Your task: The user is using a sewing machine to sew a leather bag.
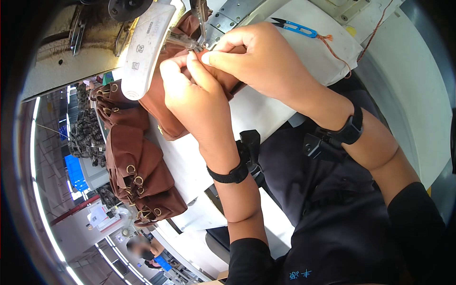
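Note:
A brown leather bag piece (166, 116) lies on the white table under the sewing machine's presser foot (197, 46). My left hand (194, 90) is closed, its thumb and forefinger pinching at the leather just in front of the foot. From the right, my right hand (259, 59) meets it with thumb and forefinger also pinched on the leather. The fingertips of both hands are almost touching. Between them the exact spot they grip is partly hidden. Blue-handled thread snips (297, 29) with a reddish cord lie beyond my right hand.
The sewing machine's pale head cover (148, 50) stands close to my left hand. Several brown leather bags (137, 161) with gold-coloured rings are piled along the table's left edge. A metal plate (228, 21) sits behind the foot. Another person (145, 249) is far off at lower left.

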A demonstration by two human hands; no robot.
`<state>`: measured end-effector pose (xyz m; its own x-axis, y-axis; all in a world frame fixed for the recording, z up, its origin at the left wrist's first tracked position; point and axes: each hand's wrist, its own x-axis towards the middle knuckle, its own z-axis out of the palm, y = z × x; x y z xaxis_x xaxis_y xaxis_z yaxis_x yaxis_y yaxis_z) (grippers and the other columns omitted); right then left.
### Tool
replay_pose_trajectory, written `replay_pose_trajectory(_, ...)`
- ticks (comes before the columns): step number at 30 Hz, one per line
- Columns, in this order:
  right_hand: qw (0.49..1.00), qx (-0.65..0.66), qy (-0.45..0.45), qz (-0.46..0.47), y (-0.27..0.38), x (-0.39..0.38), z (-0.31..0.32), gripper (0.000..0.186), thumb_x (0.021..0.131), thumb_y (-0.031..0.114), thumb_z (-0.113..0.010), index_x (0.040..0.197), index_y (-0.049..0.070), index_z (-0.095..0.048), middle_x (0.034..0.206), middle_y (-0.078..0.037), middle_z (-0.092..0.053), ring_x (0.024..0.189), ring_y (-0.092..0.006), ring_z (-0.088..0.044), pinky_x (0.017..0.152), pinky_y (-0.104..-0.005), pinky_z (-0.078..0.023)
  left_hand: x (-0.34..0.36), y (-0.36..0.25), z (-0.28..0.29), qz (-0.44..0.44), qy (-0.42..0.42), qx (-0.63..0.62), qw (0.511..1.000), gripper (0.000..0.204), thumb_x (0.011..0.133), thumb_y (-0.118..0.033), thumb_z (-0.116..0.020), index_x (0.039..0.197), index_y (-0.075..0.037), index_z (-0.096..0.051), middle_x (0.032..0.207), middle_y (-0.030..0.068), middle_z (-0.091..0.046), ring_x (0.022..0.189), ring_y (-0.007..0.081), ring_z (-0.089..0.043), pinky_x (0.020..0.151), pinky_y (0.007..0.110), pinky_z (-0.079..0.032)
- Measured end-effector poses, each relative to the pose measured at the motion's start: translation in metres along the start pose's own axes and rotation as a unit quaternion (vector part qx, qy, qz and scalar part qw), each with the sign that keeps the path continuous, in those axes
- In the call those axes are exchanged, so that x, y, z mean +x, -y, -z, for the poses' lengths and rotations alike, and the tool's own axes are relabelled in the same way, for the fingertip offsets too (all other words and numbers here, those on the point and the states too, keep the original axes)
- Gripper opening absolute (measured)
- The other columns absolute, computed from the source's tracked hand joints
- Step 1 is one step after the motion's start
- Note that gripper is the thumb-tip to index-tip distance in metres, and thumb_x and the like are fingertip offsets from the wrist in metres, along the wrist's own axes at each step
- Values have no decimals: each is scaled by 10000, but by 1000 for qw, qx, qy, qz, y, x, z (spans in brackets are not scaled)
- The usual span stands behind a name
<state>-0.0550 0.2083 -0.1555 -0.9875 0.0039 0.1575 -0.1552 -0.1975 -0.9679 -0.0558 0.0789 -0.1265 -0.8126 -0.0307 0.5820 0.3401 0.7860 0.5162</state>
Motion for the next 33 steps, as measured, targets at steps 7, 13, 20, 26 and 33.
replay_pose_trajectory(7, 991, -90, -48, 89, -8, 7, 3, 351, 904, 241, -700, 664, -15, -675, 545, -65, -611, 519, -74, -559, 500, -300, -439, 0, -1, 9, 54, 44, -2, 998, 118, 1015, -86, -660, 1035, 30, -653, 979, 165, -741, 878, 269, -736, 770, 367, -581)
replay_pose_trajectory(13, 990, 72, 112, -38, -13, -10, 39, 285, 1038, 202, -677, 1205, -24, -727, 1048, -36, -762, 926, -70, -660, 836, -254, -538, -42, -4, 23, -195, 4, 116, 974, 290, 986, -80, -695, 1261, 14, -695, 1244, 170, -719, 1190, 346, -678, 1032, 429, -524)
replay_pose_trajectory(20, 987, 78, 137, -13, -9, -17, 25, 222, 1000, 159, -657, 1072, -41, -722, 944, -49, -741, 887, -80, -661, 828, -283, -570, -62, 3, 23, -225, 22, 260, 939, 642, 844, -113, -824, 1446, -57, -607, 1460, 98, -623, 1426, 342, -505, 1190, 477, -355)
replay_pose_trajectory(26, 993, 94, 73, 3, 2, -25, 10, 247, 955, 151, -646, 823, -57, -670, 722, -27, -667, 695, -67, -584, 641, -309, -510, -43, 13, 31, -266, 14, 258, 929, 591, 807, -50, -764, 1386, -138, -688, 1354, 11, -691, 1211, 223, -622, 1055, 397, -426)
replay_pose_trajectory(33, 993, 100, 60, -35, 16, -25, 13, 256, 973, 160, -634, 855, -60, -689, 717, -38, -671, 667, -67, -583, 615, -290, -506, -38, 10, 36, -264, 21, 211, 941, 574, 767, -32, -789, 1327, -143, -733, 1255, -8, -738, 1117, 197, -661, 978, 366, -453)
